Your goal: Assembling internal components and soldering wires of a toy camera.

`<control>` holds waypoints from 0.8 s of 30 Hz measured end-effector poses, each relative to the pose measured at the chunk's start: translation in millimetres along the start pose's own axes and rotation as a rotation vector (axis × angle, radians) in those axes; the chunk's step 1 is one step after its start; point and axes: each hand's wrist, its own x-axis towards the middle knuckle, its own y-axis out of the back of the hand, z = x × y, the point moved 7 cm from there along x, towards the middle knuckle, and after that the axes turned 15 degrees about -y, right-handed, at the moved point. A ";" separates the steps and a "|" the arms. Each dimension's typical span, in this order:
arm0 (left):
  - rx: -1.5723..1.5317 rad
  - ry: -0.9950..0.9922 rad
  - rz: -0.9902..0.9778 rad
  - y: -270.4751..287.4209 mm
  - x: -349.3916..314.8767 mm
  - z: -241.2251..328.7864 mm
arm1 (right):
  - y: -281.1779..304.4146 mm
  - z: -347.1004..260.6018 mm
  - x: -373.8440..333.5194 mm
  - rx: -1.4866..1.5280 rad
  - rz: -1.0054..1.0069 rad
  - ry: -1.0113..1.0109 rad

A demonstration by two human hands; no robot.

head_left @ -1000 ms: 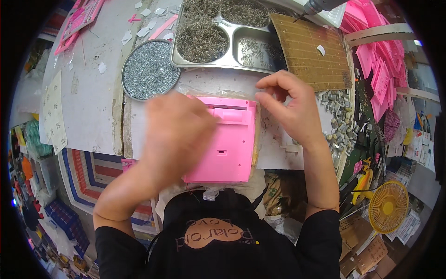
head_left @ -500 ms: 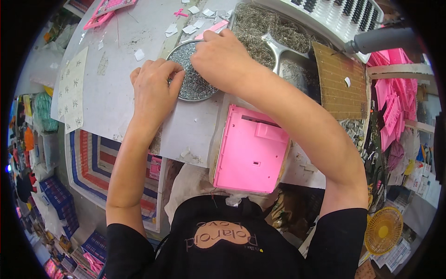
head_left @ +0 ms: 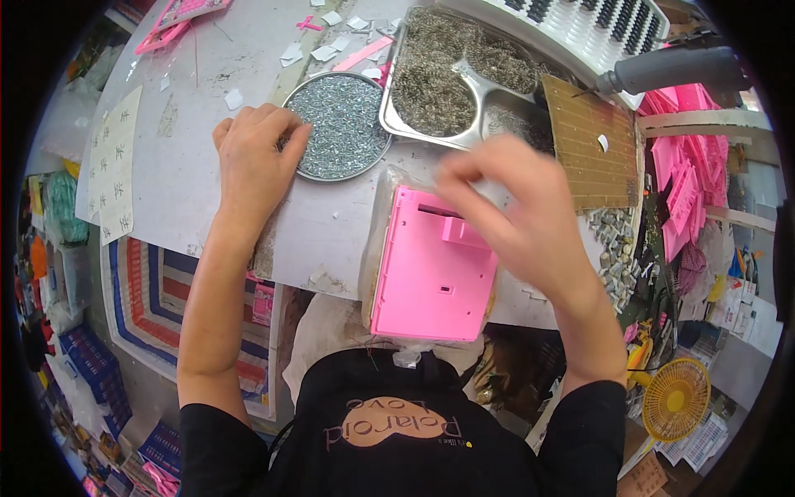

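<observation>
At the left rim of a round metal dish (head_left: 341,124) full of small silvery screw-like pieces, my left hand (head_left: 258,149) rests with its fingers curled and the thumb near the fingertips. Whatever it pinches, if anything, is hidden. Blurred by motion, my right hand (head_left: 517,207) is over the right upper side of a flat pink plastic panel (head_left: 426,286). Its thumb and forefinger come together in a pinch, and anything between them is too small to make out. The panel has a slot, a raised block and small holes, and lies on a padded rest at the table's near edge.
Behind the panel is a divided metal tray (head_left: 397,116) of small brownish metal parts. A cardboard sheet (head_left: 592,157) and a grey power screwdriver (head_left: 662,70) lie to the right, near a white tray (head_left: 571,29) with black pieces. Pink parts (head_left: 683,182) hang at the far right.
My right hand has left the dish and moved right and nearer, over the pink panel. My left hand stays at the dish's rim. The whole view has shifted slightly.
</observation>
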 end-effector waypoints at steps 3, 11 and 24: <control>-0.054 0.013 0.013 -2.4 -4.4 -6.5 | 14.3 36.4 -70.6 0.215 -0.084 -0.257; -0.310 0.024 0.027 9.7 -5.0 42.1 | -17.2 63.0 -152.2 0.137 0.185 -0.144; -0.824 -0.250 -0.169 30.1 -48.3 161.1 | -3.9 74.9 -139.5 0.235 -0.016 -0.137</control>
